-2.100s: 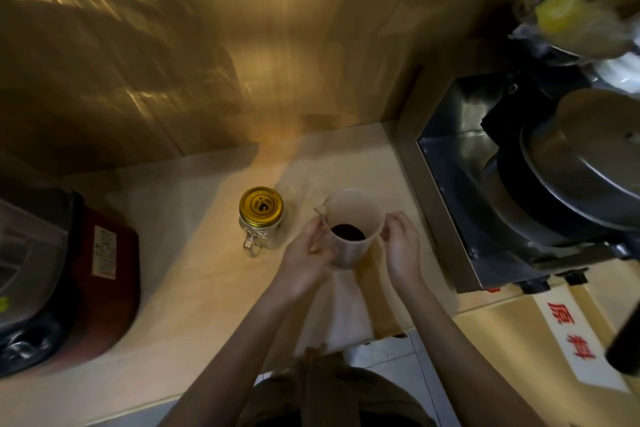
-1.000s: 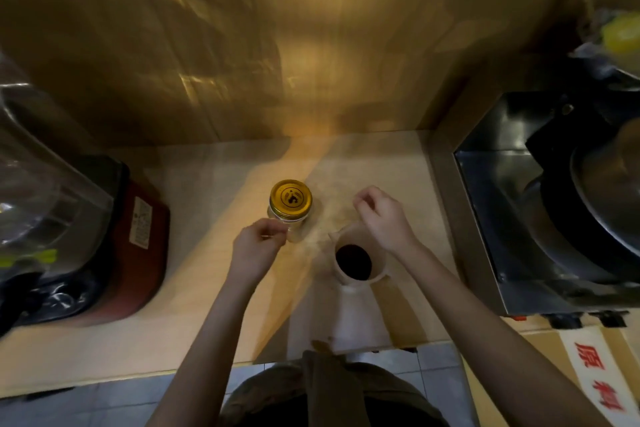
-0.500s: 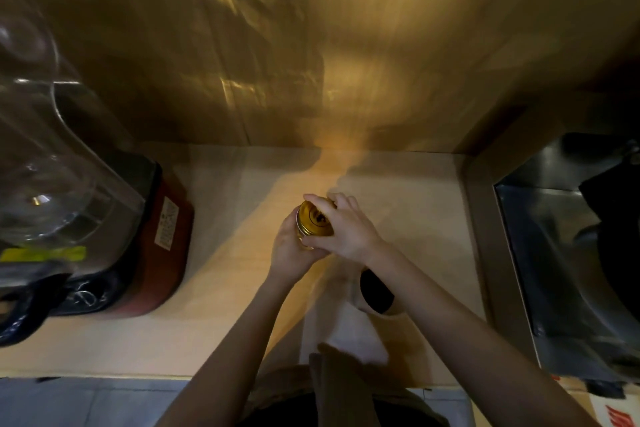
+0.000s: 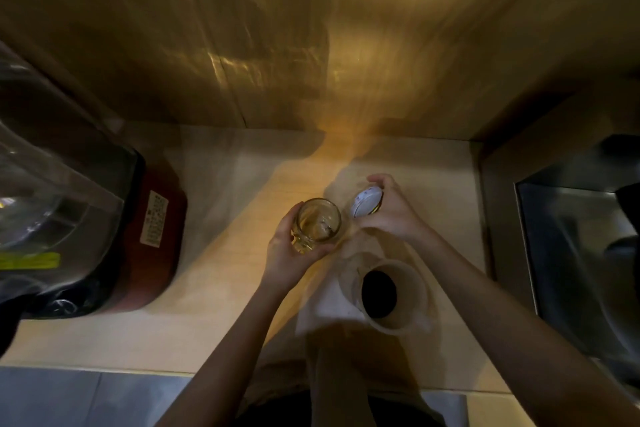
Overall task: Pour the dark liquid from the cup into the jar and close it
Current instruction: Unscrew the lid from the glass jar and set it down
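Jar open in the left hand, lid off in the right.

The left hand's [image 4: 287,253] fingers [image 4: 289,218] wrap the glass jar [image 4: 317,224], mouth up and uncapped, over the desk [image 4: 214,288]. The right hand's [image 4: 394,215] fingers [image 4: 377,179] pinch the lid [image 4: 367,206], tilted so its white underside shows, just beside the jar. The cup [image 4: 393,295] of dark liquid [image 4: 379,293] stands on the desk near the front edge, below the right wrist. A red appliance [image 4: 152,236] sits well to the left.

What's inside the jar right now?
The jar, open in the left hand, looks empty, clear glass through to the bottom. The fingers hide its near wall. The dark liquid remains in the cup.
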Available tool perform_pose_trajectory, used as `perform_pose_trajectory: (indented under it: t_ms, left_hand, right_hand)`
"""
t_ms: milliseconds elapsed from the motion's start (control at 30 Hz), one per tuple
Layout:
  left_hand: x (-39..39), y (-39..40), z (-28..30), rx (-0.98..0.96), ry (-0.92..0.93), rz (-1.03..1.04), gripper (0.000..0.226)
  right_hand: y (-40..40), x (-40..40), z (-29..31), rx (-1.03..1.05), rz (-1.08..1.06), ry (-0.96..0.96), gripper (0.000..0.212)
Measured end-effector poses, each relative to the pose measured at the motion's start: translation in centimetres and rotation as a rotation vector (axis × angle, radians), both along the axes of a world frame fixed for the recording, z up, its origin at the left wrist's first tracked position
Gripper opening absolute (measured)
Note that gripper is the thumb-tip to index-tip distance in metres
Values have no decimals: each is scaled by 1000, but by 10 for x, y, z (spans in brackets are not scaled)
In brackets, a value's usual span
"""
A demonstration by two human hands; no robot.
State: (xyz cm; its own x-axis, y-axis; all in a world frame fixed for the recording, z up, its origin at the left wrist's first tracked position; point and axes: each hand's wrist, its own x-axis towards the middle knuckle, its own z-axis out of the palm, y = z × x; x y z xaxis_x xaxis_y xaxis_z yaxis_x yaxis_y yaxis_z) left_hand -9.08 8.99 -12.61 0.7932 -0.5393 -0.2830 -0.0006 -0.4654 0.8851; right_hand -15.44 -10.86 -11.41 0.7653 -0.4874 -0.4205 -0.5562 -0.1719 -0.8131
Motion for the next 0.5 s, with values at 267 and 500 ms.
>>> perform_pose_trajectory:
  t_ms: [267,500]
  left_hand:
    - [0,2,-6,-23,36,6,94]
    - [1,2,-8,-22,25,-16,94]
  right_hand:
    - [-4,-3,-40,-253,103,41,101]
    - [-8,-4,-44,-491,306,153,97]
